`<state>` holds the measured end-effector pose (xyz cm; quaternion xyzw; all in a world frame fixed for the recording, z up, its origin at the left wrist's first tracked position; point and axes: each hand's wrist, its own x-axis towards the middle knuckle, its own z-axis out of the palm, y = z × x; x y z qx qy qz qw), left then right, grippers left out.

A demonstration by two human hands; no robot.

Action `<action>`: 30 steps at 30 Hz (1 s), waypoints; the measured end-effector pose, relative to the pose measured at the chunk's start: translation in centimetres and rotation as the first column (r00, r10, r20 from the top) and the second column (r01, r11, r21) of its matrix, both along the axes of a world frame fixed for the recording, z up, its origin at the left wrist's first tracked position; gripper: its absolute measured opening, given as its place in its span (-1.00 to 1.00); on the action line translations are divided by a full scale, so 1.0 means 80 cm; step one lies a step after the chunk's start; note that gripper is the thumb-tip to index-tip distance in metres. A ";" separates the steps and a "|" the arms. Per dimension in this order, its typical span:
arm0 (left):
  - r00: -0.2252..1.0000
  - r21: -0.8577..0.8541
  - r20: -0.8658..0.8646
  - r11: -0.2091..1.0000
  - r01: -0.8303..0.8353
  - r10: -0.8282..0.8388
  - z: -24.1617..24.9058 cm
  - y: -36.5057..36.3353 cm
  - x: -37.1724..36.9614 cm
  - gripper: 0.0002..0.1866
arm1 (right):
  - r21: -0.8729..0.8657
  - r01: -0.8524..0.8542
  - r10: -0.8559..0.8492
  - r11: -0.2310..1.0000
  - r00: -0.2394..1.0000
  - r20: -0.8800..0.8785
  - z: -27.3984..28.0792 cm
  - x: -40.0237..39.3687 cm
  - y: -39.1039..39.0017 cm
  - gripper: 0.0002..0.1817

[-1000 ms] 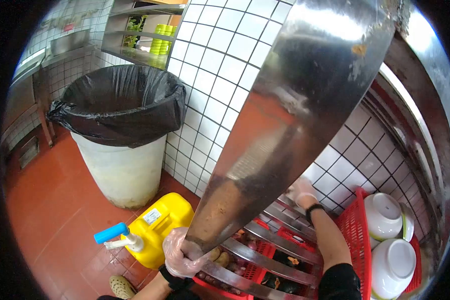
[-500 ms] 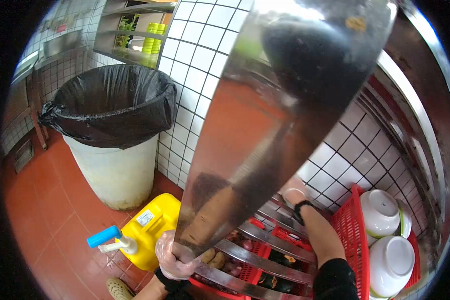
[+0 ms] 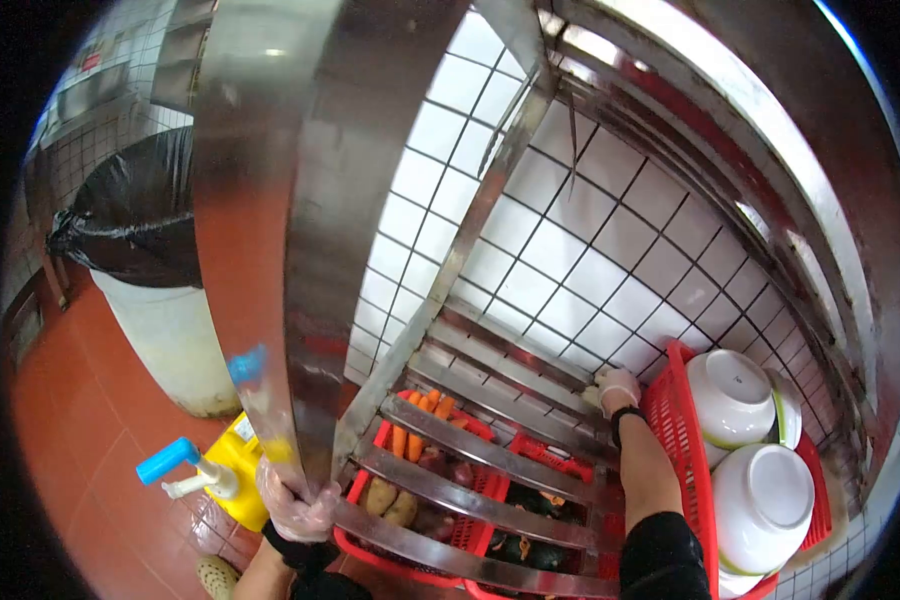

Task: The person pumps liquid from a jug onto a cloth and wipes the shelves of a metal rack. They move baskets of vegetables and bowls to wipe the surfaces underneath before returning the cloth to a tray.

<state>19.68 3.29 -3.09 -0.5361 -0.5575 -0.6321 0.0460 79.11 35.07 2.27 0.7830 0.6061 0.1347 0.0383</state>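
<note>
My left hand (image 3: 295, 508), in a clear plastic glove, is wrapped round the lower part of a wide, shiny steel rack post (image 3: 320, 250). My right hand (image 3: 618, 388), also gloved, reaches to the back of the slatted steel shelf (image 3: 500, 450), near the tiled wall. Its fingers look curled at the slats; whatever they hold, if anything, is too small to make out. Beneath the slats, a red basket (image 3: 498, 482) holds carrots (image 3: 417, 425), potatoes (image 3: 390, 503) and purplish vegetables. Dark green squash (image 3: 518, 547) lie beside it.
Close to my right forearm stands a red basket (image 3: 682, 440) of white bowls (image 3: 765, 508). At left are a yellow jug (image 3: 235, 478) with a blue-topped pump (image 3: 167, 460) and a white bin (image 3: 165, 335) lined with a black bag. Steel rails (image 3: 760, 130) arch overhead at right.
My view has swung right, so the post now appears farther left and more of the shelf shows. My right hand is now fully visible by the wall; my left still grips the post.
</note>
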 end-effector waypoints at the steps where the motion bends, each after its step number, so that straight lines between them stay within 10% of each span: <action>1: 1.000 -0.011 0.009 1.000 -0.004 0.004 -0.006 0.001 0.000 -0.45 | -0.004 0.047 -0.047 0.999 0.999 0.003 0.000 -0.003 -0.003 -0.51; 9: 0.982 -0.095 0.171 0.990 0.101 -0.083 0.008 0.001 0.003 -0.44 | 0.025 0.179 -0.174 0.983 0.975 -0.139 0.028 -0.062 0.000 -0.49; 13: 0.984 0.027 0.134 0.993 0.116 -0.119 0.040 0.002 0.008 -0.66 | -0.158 -0.312 0.322 0.937 0.946 0.036 0.053 -0.179 0.012 -0.59; 14: 0.984 0.031 0.135 0.993 0.114 -0.118 0.047 0.005 0.008 -0.66 | 0.041 -0.348 0.347 0.937 0.908 -0.236 0.043 -0.206 0.031 -0.66; 19: 0.996 0.018 0.019 0.996 0.087 -0.087 0.046 0.000 0.003 -0.66 | 0.151 -0.691 0.705 0.707 0.704 -0.079 0.165 -0.415 -0.120 -0.71; 26: 0.994 0.006 0.037 0.995 0.104 -0.105 0.047 0.000 0.005 -0.67 | -0.048 -0.730 0.643 0.682 0.629 -0.437 0.182 -0.510 -0.205 -0.63; 30: 0.981 -0.084 0.049 0.977 0.193 -0.190 0.056 -0.013 -0.001 -0.69 | 0.230 -0.843 0.869 0.485 0.438 -0.229 0.065 -0.509 -0.190 -0.63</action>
